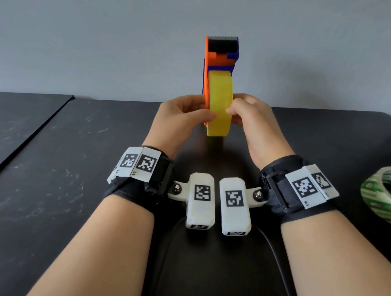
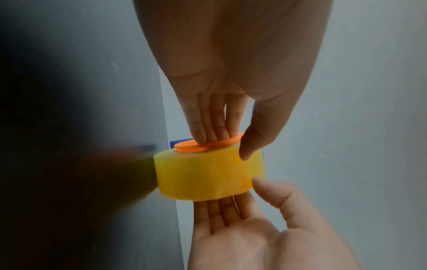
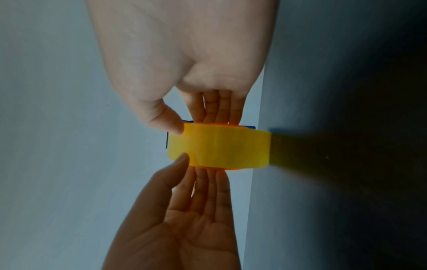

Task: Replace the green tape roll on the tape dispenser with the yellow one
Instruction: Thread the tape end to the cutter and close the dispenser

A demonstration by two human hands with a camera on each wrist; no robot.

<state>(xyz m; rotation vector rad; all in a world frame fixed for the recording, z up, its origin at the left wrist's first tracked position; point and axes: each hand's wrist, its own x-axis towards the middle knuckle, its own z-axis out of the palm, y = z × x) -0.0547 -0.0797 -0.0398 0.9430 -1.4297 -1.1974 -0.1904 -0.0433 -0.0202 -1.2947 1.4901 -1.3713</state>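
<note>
Backdrop: dark surface [image 1: 43,181] below a plain grey wall; the green tape roll [image 1: 388,197] lies at my far right, off the tool.
Tape dispenser [image 1: 220,54]: held upright, cutter on top, so its sides face my palms.
Yellow roll [image 1: 220,102]: on the dispenser, between both hands.
Left hand [image 1: 180,117]: fingers [image 2: 208,118] straight, together, flat on the orange side; thumb tip on the tape band.
Right hand [image 1: 252,120]: fingers [image 3: 217,107] straight, flat on the opposite side, thumb likewise, squeezing, I judge, to seat the roll.

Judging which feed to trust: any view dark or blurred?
Head view: evenly lit, sharp; green roll cropped at the right edge. Left wrist view: left side dark, yellow roll slightly soft. Right wrist view: right side dark, yellow cast beside the roll.
</note>
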